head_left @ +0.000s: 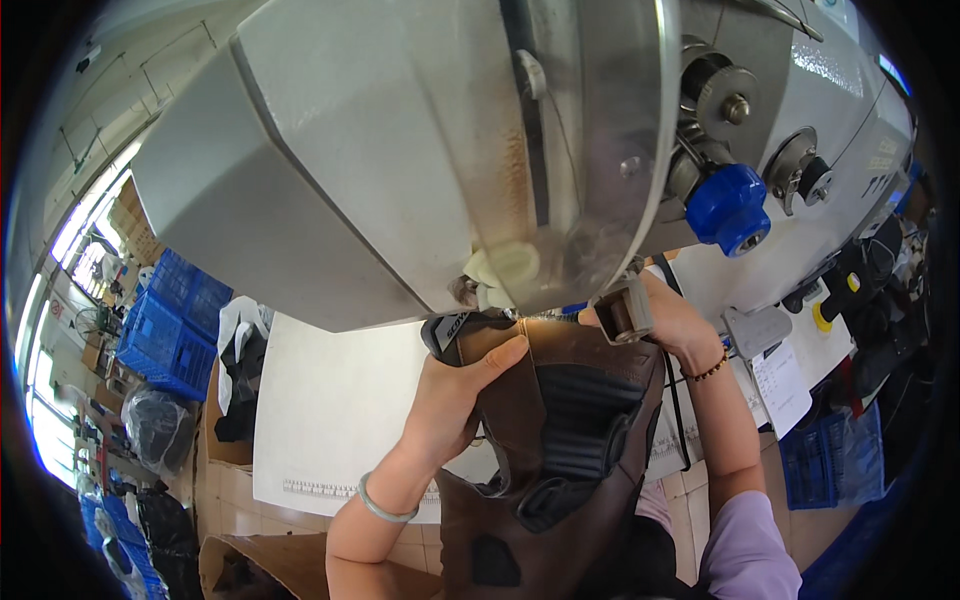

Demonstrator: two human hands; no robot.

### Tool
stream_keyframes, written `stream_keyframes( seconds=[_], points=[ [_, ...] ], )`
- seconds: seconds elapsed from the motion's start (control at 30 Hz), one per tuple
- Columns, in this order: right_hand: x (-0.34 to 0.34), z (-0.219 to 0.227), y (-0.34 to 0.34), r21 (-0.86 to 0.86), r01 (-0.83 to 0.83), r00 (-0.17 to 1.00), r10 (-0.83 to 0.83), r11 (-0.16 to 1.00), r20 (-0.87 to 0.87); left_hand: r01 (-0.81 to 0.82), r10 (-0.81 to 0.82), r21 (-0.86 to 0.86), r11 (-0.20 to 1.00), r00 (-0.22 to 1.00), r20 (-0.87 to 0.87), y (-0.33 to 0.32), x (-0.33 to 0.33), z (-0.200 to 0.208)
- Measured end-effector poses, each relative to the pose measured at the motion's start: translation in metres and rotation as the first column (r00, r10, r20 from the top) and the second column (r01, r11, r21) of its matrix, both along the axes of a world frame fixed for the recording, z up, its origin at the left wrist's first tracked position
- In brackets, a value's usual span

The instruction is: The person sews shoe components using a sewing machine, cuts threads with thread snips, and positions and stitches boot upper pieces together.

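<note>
A brown leather piece (pixel 590 500) with black ribbed panels hangs from under the head of a sewing machine (pixel 330 170) toward my lap. My left hand (pixel 445 405) grips its left edge, thumb flat on top and fingers curled beneath. At its far right edge, my right hand (pixel 672 318) holds the leather beside the machine's metal bracket (pixel 624 310). That bracket hides most of the right fingers. A black tab with pale lettering (pixel 450 332) sticks out near my left thumb. The needle area is hidden behind the clear guard (pixel 590 200).
The white worktable (pixel 330 410) has a ruler strip along its front edge. A blue tension knob (pixel 728 210) juts from the machine. Paper sheets (pixel 782 385) lie at the right. Blue crates (pixel 170 325) stand at the left, another blue crate (pixel 815 460) at the lower right.
</note>
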State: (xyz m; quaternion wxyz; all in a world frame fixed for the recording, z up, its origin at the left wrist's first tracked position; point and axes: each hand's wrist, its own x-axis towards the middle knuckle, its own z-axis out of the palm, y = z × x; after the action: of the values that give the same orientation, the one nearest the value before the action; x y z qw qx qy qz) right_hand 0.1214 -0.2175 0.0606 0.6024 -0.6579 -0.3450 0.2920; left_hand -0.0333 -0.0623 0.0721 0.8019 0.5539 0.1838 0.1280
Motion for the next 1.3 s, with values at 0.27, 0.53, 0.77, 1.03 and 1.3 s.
stream_keyframes(
  seconds=[0.27, 0.53, 0.77, 1.03, 1.3],
  points=[
    [-0.006, -0.002, 0.0, 0.104, 0.071, 0.995, -0.062, 0.992, -0.083, 0.125, -0.135, -0.173, 0.977, 0.99, -0.048, 0.016, 0.001, 0.004],
    [-0.006, -0.018, 0.002, 0.161, 0.165, 0.97, -0.13, 0.973, -0.205, 0.09, -0.092, 0.087, 0.992, 0.996, 0.019, 0.012, 0.0, -0.008],
    [0.001, -0.021, 0.007, 0.205, 0.146, 0.965, -0.093, 0.968, -0.245, -0.014, 0.012, 0.034, 0.999, 0.998, 0.058, 0.0, 0.002, -0.008],
    [0.001, -0.027, 0.008, 0.239, 0.155, 0.951, -0.08, 0.958, -0.298, -0.005, 0.006, -0.018, 1.0, 1.0, 0.024, 0.002, 0.001, -0.005],
    [0.001, -0.028, 0.012, 0.262, 0.189, 0.922, -0.079, 0.946, -0.379, 0.022, -0.022, 0.01, 1.0, 1.0, 0.016, 0.008, 0.006, 0.002]
  ],
)
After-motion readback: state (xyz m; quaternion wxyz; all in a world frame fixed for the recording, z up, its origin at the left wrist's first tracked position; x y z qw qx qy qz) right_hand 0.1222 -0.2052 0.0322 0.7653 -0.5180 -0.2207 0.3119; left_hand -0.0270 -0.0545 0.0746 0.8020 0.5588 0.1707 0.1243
